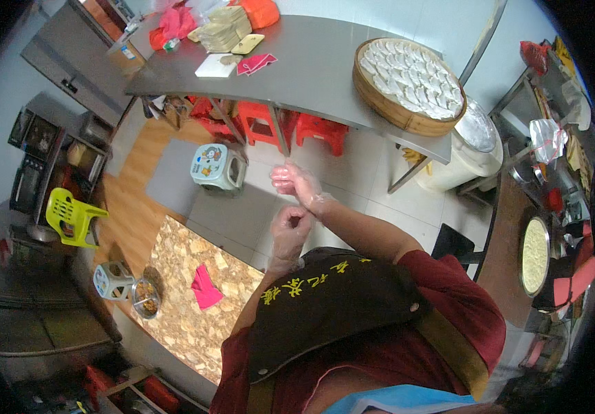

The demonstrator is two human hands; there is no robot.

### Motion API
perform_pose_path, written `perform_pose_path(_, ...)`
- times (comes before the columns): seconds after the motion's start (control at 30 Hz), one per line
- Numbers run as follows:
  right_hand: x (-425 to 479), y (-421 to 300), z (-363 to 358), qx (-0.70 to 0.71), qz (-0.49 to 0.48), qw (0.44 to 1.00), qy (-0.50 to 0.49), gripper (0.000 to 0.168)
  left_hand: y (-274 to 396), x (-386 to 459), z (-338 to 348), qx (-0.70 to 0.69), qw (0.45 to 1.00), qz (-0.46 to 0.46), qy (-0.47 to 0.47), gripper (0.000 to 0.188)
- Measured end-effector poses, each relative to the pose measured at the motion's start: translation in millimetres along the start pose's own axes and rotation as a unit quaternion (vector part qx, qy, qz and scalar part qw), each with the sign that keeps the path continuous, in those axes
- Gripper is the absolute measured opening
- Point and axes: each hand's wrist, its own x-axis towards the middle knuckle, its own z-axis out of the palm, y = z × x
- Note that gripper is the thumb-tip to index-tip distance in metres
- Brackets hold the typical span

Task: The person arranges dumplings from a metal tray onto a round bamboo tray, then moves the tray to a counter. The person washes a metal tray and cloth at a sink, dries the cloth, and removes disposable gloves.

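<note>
Both of my hands wear clear plastic gloves, in front of my dark apron. My right hand (295,183) is held out over the tiled floor, its fingers loosely bent and nothing seen in them. Just below it, my left hand (291,233) is curled, with thumb and fingertips pinched at the glove cuff (322,201) on my right wrist. Beyond the hands stands a steel table (318,62). On its right end a round bamboo steamer tray (406,111) holds rows of white dumplings (411,77).
A small stool with a cartoon top (209,163) stands left of my hands; red plastic stools (258,124) are under the table. At left are a patterned tabletop (173,269) with a pink cloth (206,287) and a yellow-green chair (72,217). A white bin (478,155) stands at right.
</note>
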Motion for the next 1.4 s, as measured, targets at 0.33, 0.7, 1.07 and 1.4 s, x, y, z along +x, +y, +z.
perform_pose_path(0.33,116,-31,-3,-0.033,-0.045,0.997,0.052,0.051,9,119,-4,0.180,0.981,0.075,-0.004,0.011)
perform_pose_path(0.7,261,-84,86,0.043,0.020,0.999,0.006,0.049,6,296,-94,-0.056,0.995,-0.022,-0.084,0.009)
perform_pose_path(1.07,348,-76,128,0.059,0.072,0.996,0.004,0.050,27,350,-131,0.052,0.986,0.155,-0.017,0.015)
perform_pose_path(1.4,389,-102,176,0.023,0.054,0.992,-0.110,0.056,36,379,-138,0.303,0.896,0.321,0.051,0.021)
